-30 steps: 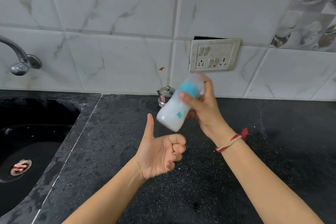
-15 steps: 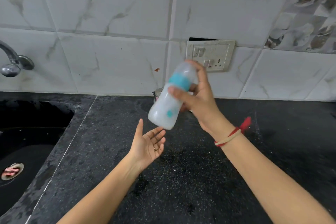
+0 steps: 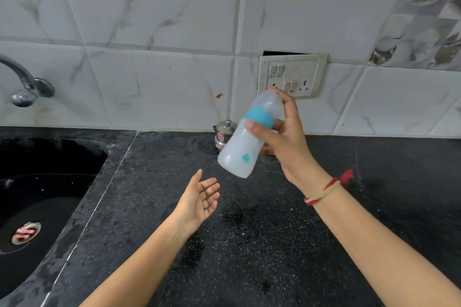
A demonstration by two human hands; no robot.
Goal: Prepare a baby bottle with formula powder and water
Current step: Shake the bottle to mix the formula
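Milky-white contents appeared to fill the capped baby bottle (image 3: pixel 238 154), which was tilted above the surface (image 3: pixel 274 244). The grip of the right hand (image 3: pixel 287 142) was wrapped around its teal collar (image 3: pixel 260 116). The left hand (image 3: pixel 199 200) lay open, palm up, at 7 o'clock from the bottle. Judgement: powder and water in, only mixing left.

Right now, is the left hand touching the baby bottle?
Apart. The head view shows dark counter between the open left hand and the baby bottle, which the right hand holds tilted above it.
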